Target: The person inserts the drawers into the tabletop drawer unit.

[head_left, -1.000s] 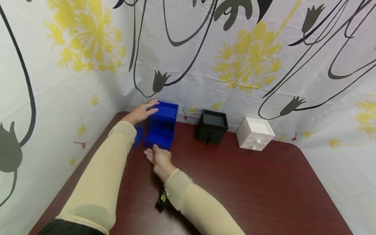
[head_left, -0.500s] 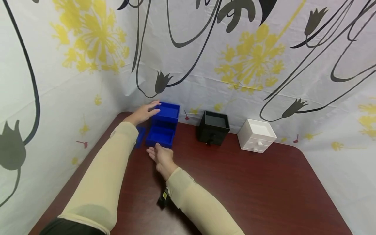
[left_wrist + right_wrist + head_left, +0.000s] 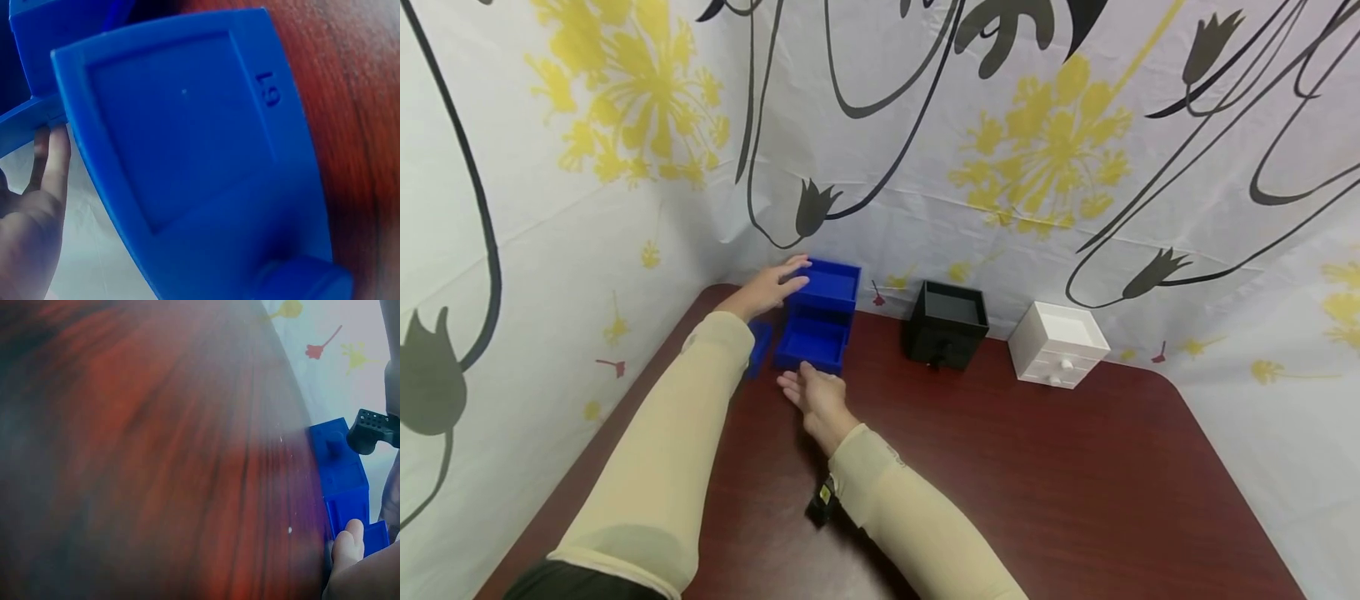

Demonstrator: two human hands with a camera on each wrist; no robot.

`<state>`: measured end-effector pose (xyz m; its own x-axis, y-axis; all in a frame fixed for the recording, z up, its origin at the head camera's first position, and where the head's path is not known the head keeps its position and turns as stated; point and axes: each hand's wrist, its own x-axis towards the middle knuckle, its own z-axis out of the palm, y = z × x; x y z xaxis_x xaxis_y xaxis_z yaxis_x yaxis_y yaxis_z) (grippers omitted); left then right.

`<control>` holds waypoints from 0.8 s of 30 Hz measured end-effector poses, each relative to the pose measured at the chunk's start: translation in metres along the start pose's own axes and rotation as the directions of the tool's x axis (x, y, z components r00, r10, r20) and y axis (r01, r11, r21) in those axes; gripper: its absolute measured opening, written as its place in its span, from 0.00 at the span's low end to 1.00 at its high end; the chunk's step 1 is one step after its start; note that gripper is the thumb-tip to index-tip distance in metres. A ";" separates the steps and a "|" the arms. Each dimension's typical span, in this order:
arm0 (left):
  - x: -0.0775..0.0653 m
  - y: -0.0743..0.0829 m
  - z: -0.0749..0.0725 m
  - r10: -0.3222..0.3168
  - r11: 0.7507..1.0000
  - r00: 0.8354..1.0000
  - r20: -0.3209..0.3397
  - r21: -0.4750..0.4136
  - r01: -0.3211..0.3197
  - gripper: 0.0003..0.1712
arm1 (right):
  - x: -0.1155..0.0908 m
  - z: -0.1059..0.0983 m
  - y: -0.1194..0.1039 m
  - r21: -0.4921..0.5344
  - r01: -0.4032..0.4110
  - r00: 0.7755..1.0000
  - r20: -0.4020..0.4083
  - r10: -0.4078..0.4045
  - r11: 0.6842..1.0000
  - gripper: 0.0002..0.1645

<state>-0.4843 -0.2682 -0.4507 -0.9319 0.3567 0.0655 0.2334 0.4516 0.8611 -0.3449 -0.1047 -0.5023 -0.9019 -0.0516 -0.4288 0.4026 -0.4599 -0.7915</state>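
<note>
We find the blue box point(image 3: 825, 285) at the back left of the table point(image 3: 1037, 475), its low drawer point(image 3: 811, 340) standing out towards us. The box has a shallow, rimmed top.

Our left hand point(image 3: 767, 287) is at the box's upper left edge, fingers extended and thumb spread apart; the left wrist view shows two straight fingertips touching its edge, without a closed grip. Our right hand point(image 3: 822, 400) is at the drawer's front, thumb raised and fingers loosely extended, grasping nothing that we can see. Whether it presses on the drawer or stops just short, we cannot tell.

We judge the step in hand to be working the drawer while the left hand steadies the box. The next move seems to call for level, straight pressure on the drawer's front, with the box braced so that it does not skid or twist.

Just left of the box lies a separate blue piece point(image 3: 181, 131) with a knob point(image 3: 306, 281), partly hidden by our left arm in the head view. Further right, apart from one another, stand a black box point(image 3: 947, 325) and a white box point(image 3: 1058, 346), near the flower-printed cloth point(image 3: 910, 237) behind.
</note>
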 end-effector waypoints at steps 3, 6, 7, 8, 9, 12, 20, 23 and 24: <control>-0.009 0.015 -0.002 -0.012 0.999 1.000 0.018 -0.034 0.012 0.34 | 0.001 -0.001 -0.001 0.001 0.006 1.000 -0.001 -0.006 1.000 0.18; -0.018 0.030 -0.004 -0.016 0.998 0.999 0.028 -0.057 0.018 0.33 | 0.001 -0.001 -0.001 0.003 0.003 1.000 -0.003 -0.003 1.000 0.17; -0.021 0.036 -0.004 -0.019 0.998 0.999 0.033 -0.057 0.020 0.33 | 0.002 -0.001 -0.001 0.002 0.001 1.000 -0.005 -0.001 1.000 0.16; -0.021 0.036 -0.004 -0.017 0.999 0.999 0.029 -0.051 0.019 0.33 | 0.002 -0.002 -0.001 0.002 -0.003 1.000 -0.004 0.003 1.000 0.16; -0.022 0.037 -0.003 -0.017 0.999 1.000 0.026 -0.045 0.018 0.33 | 0.002 -0.002 -0.001 0.002 -0.007 1.000 -0.002 0.007 1.000 0.16; -0.023 0.037 -0.003 -0.019 0.999 1.000 0.016 -0.030 0.020 0.33 | 0.004 -0.003 -0.001 -0.001 -0.011 1.000 0.001 0.011 1.000 0.17; -0.024 0.039 -0.002 -0.028 0.999 1.000 0.008 -0.019 0.028 0.32 | 0.005 -0.006 -0.001 -0.037 -0.019 1.000 -0.001 0.019 0.999 0.21; -0.021 0.036 -0.002 -0.033 0.998 0.999 0.013 -0.045 0.034 0.32 | 0.006 -0.006 -0.001 -0.049 -0.011 1.000 -0.001 0.011 0.999 0.22; -0.020 0.034 -0.002 -0.036 0.998 0.999 0.014 -0.058 0.037 0.32 | 0.007 -0.006 -0.001 -0.053 -0.008 1.000 -0.004 0.008 0.999 0.23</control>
<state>-0.4587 -0.2617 -0.4220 -0.9357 0.3518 0.0272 0.1822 0.4159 0.8909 -0.3505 -0.0993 -0.5071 -0.8981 -0.0514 -0.4367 0.4175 -0.4118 -0.8101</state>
